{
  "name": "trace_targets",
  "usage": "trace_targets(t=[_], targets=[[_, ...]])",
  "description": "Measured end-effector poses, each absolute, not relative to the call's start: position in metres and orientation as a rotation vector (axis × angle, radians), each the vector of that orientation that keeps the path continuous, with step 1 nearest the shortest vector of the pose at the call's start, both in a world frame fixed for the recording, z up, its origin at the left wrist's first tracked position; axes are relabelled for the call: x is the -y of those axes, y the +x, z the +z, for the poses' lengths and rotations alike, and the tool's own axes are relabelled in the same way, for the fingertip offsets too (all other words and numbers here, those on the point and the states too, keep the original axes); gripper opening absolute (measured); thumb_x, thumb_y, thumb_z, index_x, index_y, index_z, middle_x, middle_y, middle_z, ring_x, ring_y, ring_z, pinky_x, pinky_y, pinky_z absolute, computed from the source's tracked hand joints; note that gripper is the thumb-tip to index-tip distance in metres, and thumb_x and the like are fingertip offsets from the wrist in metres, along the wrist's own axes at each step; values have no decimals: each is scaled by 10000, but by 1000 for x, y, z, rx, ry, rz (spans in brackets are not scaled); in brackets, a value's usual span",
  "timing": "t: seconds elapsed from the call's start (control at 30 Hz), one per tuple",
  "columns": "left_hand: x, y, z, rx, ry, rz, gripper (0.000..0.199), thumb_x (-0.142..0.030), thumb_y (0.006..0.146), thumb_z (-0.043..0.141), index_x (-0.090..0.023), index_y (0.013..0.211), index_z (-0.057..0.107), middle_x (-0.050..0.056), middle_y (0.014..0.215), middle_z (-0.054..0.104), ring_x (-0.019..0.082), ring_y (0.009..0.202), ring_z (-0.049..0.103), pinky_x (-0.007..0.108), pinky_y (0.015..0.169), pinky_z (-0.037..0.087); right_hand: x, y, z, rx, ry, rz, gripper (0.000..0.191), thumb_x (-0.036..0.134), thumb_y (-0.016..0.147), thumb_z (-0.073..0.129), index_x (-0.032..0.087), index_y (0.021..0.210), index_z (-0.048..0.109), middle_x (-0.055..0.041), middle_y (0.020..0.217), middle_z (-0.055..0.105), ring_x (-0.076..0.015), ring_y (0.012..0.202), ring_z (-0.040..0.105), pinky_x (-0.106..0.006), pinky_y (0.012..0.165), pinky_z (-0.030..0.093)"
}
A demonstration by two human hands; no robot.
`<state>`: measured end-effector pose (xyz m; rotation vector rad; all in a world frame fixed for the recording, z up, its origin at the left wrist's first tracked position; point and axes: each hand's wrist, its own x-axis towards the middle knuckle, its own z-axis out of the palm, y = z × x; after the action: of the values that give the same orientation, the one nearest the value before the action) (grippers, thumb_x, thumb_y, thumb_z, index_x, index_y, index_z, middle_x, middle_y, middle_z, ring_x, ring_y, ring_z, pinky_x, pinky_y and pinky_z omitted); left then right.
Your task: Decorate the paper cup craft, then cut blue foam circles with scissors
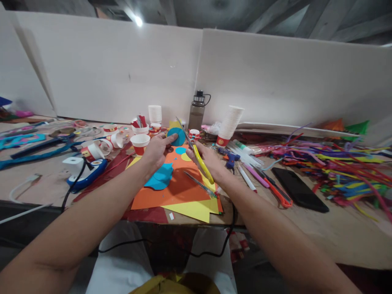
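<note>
My left hand (pixel 158 150) pinches a blue paper circle (pixel 177 137) at its left edge, holding it up above the table. In my right hand (pixel 208 160) is a pair of scissors (pixel 200 159) with yellow handles, the blades pointing up and away beside the circle's right edge. Whether the blades touch the paper I cannot tell. Below lie orange sheets (pixel 180 190) and yellow sheets (pixel 199 210). On the orange paper rest a larger blue paper piece (pixel 159 178), a small blue circle (pixel 180 150), a yellow circle (pixel 185 157) and a compass-like metal tool (pixel 200 184).
Stacked paper cups (pixel 229 124) and a water bottle (pixel 197 111) stand toward the back. A phone (pixel 299 189), an orange cutter (pixel 279 195) and many coloured pipe cleaners (pixel 339 163) lie on the right. To the left are a blue-and-white device (pixel 87 173) and a black cable (pixel 73 183).
</note>
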<state>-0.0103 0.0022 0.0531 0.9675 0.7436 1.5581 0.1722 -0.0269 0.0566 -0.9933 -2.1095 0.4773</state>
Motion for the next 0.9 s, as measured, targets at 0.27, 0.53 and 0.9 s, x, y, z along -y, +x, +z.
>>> trace_targets(t=[0.27,0.53,0.9], targets=[[-3,-12,55,-750,1021,1527,348,-322,519,866,-135,731,663,3,652,654,64,516,510,182,431,308,28,173,57,2103,-999,534,368,561,884,465,198,875,528,4,752,552,-124,663,461,-258,629,369],[0,-13,58,-745,1036,1502,350,-317,525,864,-142,762,675,9,664,662,78,558,552,174,429,302,25,172,56,2086,-1024,567,372,580,858,499,211,809,489,29,639,478,-113,582,426,-245,550,341],[0,-20,64,-777,1091,1451,360,-332,512,861,-122,740,677,11,621,633,82,559,542,182,433,282,29,175,63,2099,-1050,620,364,571,850,516,212,802,483,28,626,478,-116,574,443,-243,523,342]])
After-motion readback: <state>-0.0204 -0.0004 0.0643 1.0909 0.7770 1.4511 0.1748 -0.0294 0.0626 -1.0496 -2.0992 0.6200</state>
